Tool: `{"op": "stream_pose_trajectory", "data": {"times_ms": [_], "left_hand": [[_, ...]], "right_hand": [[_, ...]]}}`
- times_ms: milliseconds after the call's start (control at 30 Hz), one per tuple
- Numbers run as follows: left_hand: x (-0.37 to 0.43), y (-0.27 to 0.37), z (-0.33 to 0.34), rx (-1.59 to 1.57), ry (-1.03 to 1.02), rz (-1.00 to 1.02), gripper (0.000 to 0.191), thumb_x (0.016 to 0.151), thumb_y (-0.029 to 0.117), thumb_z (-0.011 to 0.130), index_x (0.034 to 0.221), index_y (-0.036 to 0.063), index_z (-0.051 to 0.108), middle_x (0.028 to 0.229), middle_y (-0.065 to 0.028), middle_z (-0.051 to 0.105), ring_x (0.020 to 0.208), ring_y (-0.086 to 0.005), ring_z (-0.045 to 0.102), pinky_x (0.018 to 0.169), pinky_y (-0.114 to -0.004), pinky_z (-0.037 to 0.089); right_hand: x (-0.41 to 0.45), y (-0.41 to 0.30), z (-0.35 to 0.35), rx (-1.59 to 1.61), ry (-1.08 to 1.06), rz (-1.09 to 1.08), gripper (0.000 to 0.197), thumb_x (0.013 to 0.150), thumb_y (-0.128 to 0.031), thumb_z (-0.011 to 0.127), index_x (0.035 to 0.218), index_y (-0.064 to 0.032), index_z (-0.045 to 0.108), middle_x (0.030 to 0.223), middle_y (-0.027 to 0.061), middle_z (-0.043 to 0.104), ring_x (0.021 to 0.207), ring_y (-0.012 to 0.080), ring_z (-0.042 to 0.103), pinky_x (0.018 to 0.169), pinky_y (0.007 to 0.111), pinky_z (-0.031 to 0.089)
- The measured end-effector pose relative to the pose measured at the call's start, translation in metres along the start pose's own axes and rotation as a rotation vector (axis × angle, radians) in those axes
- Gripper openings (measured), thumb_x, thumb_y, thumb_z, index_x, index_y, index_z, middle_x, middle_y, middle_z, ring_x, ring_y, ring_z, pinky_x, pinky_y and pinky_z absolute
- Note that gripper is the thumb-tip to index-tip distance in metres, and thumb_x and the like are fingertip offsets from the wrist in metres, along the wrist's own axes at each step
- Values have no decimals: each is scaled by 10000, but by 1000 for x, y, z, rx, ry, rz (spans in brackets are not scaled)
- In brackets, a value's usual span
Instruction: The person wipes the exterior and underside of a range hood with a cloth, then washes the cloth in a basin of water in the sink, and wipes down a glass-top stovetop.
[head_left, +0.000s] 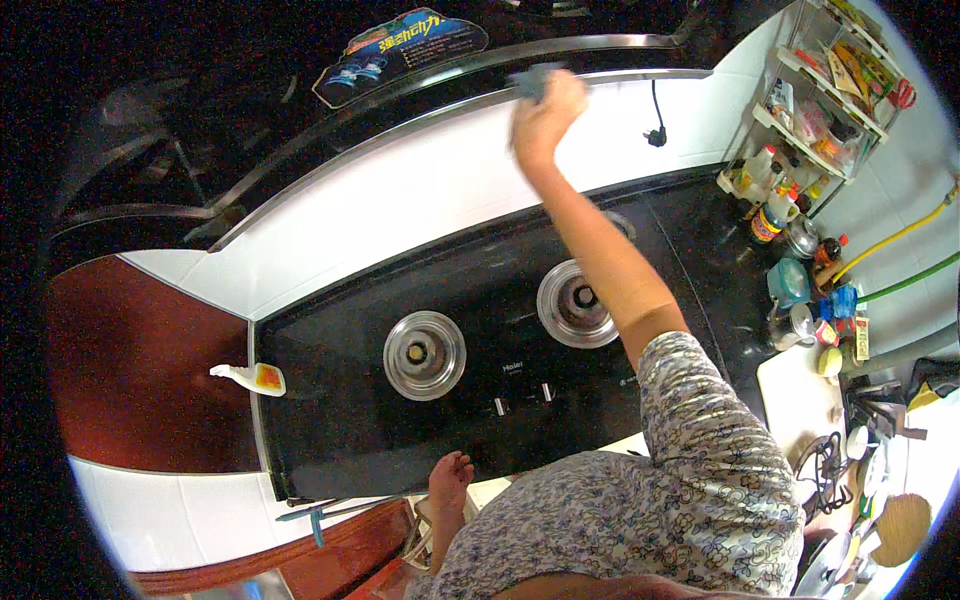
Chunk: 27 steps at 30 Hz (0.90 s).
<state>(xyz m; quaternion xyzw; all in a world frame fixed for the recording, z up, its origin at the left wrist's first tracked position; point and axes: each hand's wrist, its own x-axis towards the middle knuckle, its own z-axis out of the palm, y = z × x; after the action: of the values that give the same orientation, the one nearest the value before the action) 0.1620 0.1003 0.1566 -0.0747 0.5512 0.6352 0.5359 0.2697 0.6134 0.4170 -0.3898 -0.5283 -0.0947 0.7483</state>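
My right hand (546, 120) is raised to the lower metal edge of a black range hood (315, 142). It grips a dark grey cloth (534, 81), which lies against the hood's edge; hand and cloth are slightly blurred. Low at the counter's front edge hangs my left hand (451, 476), its fingers loosely curled, and I make out nothing in it. Between the hands lies a black Haier gas cooktop (480, 300) with a left burner (424, 355) and a right burner (574, 304). My right forearm covers part of the right burner.
A white spray bottle (251, 379) stands at the counter's left end. A black power plug (656, 136) dangles from the hood by the wall. To the right are a shelf rack (802, 127) of packets and bottles, a teal container (788, 282) and a white cutting board (799, 386).
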Motion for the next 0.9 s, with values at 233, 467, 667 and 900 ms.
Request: {"op": "stream_pose_trajectory", "data": {"times_ms": [233, 467, 667, 900], "left_hand": [[-5, 12, 5, -41, -44, 119, 196, 836, 192, 541, 911, 12, 555, 840, -110, 588, 706, -198, 563, 611, -303, 472], [-10, -8, -59, -97, 80, 33, 184, 823, 195, 545, 913, 36, 564, 803, -100, 597, 684, -202, 569, 603, -302, 482], [6, -13, -93, -199, 15, 36, 199, 813, 207, 547, 919, 40, 563, 815, -99, 610, 672, -198, 574, 597, -304, 482], [16, 6, -103, -146, -17, -11, 156, 819, 175, 539, 894, 41, 567, 783, -90, 602, 661, -198, 569, 596, -308, 479]], "right_hand": [[22, -3, -17, 162, -217, -142, 365, 488, -39, 709, 820, -61, 558, 852, 110, 538, 820, 292, 519, 723, 365, 430], [16, -1, -16, 121, -237, -96, 230, 590, -128, 712, 748, -33, 575, 796, 115, 540, 740, 294, 538, 657, 344, 440], [39, 30, -24, 2, -262, 48, 259, 595, -194, 721, 734, -15, 595, 794, 131, 589, 752, 271, 561, 663, 355, 443], [5, -42, 1, 12, -276, -137, 278, 587, -204, 725, 760, -26, 599, 808, 120, 574, 766, 287, 554, 701, 367, 441]]}}
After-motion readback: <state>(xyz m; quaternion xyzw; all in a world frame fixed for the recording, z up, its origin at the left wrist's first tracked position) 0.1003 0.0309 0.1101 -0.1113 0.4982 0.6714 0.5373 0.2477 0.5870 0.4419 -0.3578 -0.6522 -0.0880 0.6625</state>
